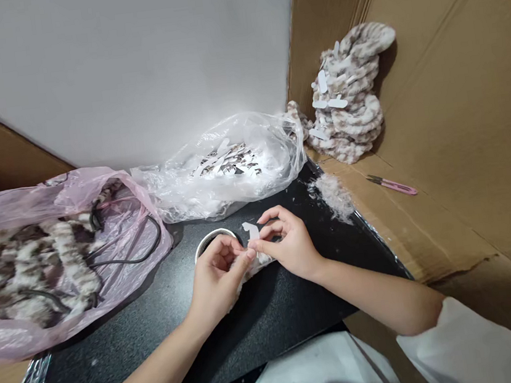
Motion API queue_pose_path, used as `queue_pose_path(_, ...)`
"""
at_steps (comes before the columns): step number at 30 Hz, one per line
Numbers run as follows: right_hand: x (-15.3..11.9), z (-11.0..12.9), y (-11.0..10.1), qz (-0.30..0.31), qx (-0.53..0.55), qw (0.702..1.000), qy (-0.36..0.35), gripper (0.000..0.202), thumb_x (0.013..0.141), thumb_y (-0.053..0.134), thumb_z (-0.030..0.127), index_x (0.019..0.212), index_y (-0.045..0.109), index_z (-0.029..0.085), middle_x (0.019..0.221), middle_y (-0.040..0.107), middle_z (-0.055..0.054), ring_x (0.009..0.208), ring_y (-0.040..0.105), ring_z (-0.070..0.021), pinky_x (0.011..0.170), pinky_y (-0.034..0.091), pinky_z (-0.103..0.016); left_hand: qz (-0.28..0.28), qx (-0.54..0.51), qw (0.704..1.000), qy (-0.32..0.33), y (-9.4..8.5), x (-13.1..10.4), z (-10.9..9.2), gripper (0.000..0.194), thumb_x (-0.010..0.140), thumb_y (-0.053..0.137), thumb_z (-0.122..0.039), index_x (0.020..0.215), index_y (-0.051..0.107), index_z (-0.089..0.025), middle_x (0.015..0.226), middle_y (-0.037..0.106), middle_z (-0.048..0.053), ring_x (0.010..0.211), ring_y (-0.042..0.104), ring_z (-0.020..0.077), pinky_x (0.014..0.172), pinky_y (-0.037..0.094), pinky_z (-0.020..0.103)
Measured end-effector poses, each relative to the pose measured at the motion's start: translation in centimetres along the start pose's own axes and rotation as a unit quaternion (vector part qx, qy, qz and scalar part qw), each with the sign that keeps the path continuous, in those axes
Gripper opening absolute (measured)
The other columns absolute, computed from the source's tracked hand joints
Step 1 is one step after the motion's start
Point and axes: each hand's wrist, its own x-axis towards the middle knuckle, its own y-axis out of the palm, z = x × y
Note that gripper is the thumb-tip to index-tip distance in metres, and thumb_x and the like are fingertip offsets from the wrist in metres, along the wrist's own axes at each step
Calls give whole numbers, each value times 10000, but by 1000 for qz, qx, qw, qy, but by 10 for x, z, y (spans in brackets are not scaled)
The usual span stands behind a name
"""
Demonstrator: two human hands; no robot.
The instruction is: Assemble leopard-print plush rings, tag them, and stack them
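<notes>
My left hand (218, 270) is closed, thumb and forefinger pinching a fluffy grey-white striped plush strip (260, 262), mostly covered by my hands. My right hand (294, 246) is closed too, its thumb and fingertips pinching at a small white paper tag (251, 230) that stands up from the strip. The fingertips of both hands meet there, so the exact join of tag and strip is hidden. Just behind my left hand lies a white-rimmed ring (201, 246), partly covered by the fingers.
To the left, a pink plastic bag (159, 240) holds striped plush pieces and dark cords. Behind my hands lies a clear bag (181, 191) of white tags. Tagged plush strips (356, 98) are piled at the right, near loose fluff (334, 197) and pink thread snips (392, 184) on cardboard.
</notes>
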Motion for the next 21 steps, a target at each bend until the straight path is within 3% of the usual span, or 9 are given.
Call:
queue_pose_path(7,6,-3,1,16,99,989,113,491,516,859,247,867,518,201,587,663,62,453,546,-82,459,403,-184,9,100,992,71,-6,0,10,136,796,687,-269,738,665,-147,656,635,-1,548,537,87,514,415,186)
queue_pose_path(15,7,-2,3,-9,137,976,168,533,473,878,309,835,507,182,541,651,66,432,535,-70,457,416,-181,34,225,935,271,-12,2,17,44,828,662,-155,808,700,-161,767,697,31,690,644,116,624,505,194)
queue_pose_path(21,8,-3,3,-23,135,971,198,533,463,885,293,811,497,182,511,631,80,404,519,-68,431,417,-182,65,279,899,330,-14,1,18,126,860,604,-120,892,718,-162,850,693,59,742,659,121,639,534,189)
